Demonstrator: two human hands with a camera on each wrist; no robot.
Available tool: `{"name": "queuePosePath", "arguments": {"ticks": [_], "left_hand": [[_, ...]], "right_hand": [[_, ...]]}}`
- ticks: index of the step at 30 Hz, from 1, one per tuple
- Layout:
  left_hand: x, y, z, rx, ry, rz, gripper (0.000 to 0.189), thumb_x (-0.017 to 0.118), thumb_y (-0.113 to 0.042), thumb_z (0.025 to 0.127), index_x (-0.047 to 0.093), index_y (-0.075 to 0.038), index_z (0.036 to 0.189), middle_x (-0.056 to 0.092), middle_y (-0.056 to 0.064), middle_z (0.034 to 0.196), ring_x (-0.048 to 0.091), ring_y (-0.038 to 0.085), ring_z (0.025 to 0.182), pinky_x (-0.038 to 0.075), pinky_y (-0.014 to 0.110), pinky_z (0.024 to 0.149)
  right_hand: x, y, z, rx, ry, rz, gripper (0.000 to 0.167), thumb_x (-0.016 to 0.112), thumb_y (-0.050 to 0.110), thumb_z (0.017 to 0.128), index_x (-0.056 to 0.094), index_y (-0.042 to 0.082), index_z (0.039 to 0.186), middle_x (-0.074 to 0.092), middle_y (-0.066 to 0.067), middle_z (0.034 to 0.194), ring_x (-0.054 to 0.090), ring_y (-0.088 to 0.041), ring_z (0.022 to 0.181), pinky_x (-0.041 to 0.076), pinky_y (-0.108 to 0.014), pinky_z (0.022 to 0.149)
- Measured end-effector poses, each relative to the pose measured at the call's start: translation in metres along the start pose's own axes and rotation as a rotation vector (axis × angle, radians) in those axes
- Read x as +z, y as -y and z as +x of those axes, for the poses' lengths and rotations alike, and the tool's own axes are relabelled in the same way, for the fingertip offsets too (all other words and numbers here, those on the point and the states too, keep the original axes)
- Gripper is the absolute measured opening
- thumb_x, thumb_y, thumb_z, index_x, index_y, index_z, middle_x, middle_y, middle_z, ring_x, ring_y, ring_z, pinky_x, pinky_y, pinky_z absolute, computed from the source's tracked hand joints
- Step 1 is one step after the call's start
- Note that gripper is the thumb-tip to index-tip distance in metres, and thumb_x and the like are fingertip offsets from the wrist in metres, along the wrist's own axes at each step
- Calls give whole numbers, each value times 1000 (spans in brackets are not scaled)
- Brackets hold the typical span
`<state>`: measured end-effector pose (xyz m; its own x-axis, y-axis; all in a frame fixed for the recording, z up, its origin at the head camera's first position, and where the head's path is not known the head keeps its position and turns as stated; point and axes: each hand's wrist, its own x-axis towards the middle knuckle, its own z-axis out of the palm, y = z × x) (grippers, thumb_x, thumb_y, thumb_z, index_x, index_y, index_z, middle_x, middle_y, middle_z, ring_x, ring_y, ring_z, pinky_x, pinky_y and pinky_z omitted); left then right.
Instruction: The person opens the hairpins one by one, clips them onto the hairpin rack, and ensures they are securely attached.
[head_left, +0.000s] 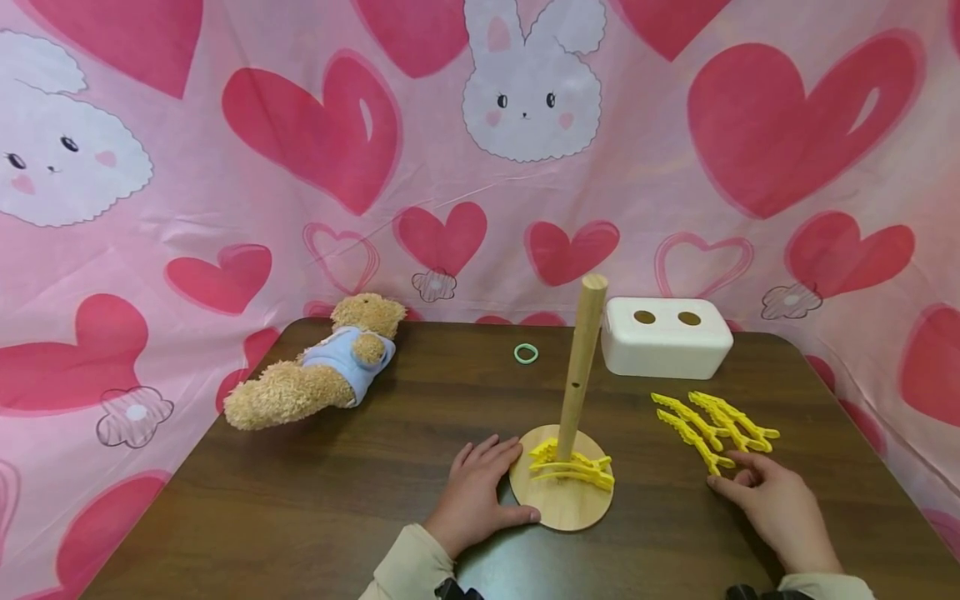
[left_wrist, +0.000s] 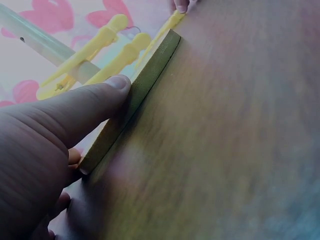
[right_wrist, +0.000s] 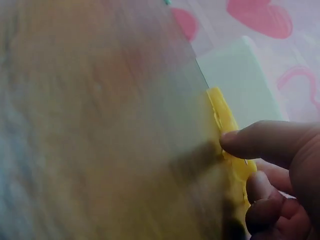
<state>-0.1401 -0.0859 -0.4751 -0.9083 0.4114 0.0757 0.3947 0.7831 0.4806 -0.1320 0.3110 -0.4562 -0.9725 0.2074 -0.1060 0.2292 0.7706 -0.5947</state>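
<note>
A wooden stand (head_left: 576,392) has an upright dowel on a round base. My left hand (head_left: 480,492) holds the base's left rim, thumb at the front edge and fingers along the side; the thumb (left_wrist: 102,97) also shows against the rim in the left wrist view. Two yellow alligator hair clips (head_left: 573,468) lie at the foot of the dowel. To the right, my right hand (head_left: 780,500) pinches the near end of a yellow hair clip (head_left: 693,437) between thumb and fingers. More yellow hair clips (head_left: 735,421) lie just beyond that one on the table.
A white box (head_left: 667,346) with two round holes on top stands at the back right. Behind the stand lies a small green ring (head_left: 526,353). A teddy bear (head_left: 330,367) in a blue top lies at the table's left edge. A pink heart-patterned cloth (head_left: 420,183) hangs behind.
</note>
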Motion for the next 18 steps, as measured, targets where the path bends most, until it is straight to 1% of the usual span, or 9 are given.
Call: {"name": "queuePosePath", "arguments": {"ticks": [3,4,6,8,10,11,14,18], "left_hand": [[-1,0,0,0,1,-11,93,78,-64,76,50,-15,149,47,-3,153,37,27,144,22,58,116],[-1,0,0,0,2,-13,93,78,-63,76,50,-15,149,48,-3,153,37,27,144,22,59,116],[-1,0,0,-2,4,-20,93,79,-63,76,50,-15,149,48,-3,153,37,27,144,22,59,116],[-1,0,0,-3,7,-26,92,79,-62,76,50,-15,149,47,-3,153,36,26,145,21,59,116],[-1,0,0,-5,10,-28,92,78,-63,76,50,-15,150,47,-3,153,36,26,145,21,59,116],[-1,0,0,-6,12,-29,92,78,-63,76,50,-15,150,47,-3,153,36,26,145,21,59,116],[-1,0,0,-7,13,-31,92,78,-63,76,50,-15,149,47,-3,153,36,27,145,21,60,116],[-1,0,0,-5,11,-30,92,78,-62,76,50,-15,149,47,-3,153,36,27,145,21,60,116]], "right_hand": [[3,0,-2,-23,-43,-1,67,76,43,87,60,-7,128,60,-20,104,55,-27,83,42,-37,66],[4,0,-4,-26,-65,13,65,77,41,87,61,-6,128,61,-21,104,56,-26,82,43,-36,66],[8,-1,-8,-39,-111,44,60,77,36,87,62,-5,128,65,-18,101,57,-20,78,43,-32,64],[11,-2,-12,-47,-151,82,53,77,30,88,62,-3,128,67,-12,94,54,-12,71,41,-27,61],[13,-2,-15,-53,-171,105,49,75,27,90,62,-1,129,67,-6,86,51,-8,68,39,-26,59],[13,-2,-16,-67,-177,100,46,74,25,91,63,0,128,65,-5,85,50,-7,68,38,-25,58],[13,-2,-16,-90,-154,57,42,70,24,93,64,-1,126,60,-5,83,48,-12,69,37,-27,58],[9,2,-13,-116,-83,-10,45,69,26,93,63,-4,126,58,-6,82,50,-18,71,39,-31,60]]}}
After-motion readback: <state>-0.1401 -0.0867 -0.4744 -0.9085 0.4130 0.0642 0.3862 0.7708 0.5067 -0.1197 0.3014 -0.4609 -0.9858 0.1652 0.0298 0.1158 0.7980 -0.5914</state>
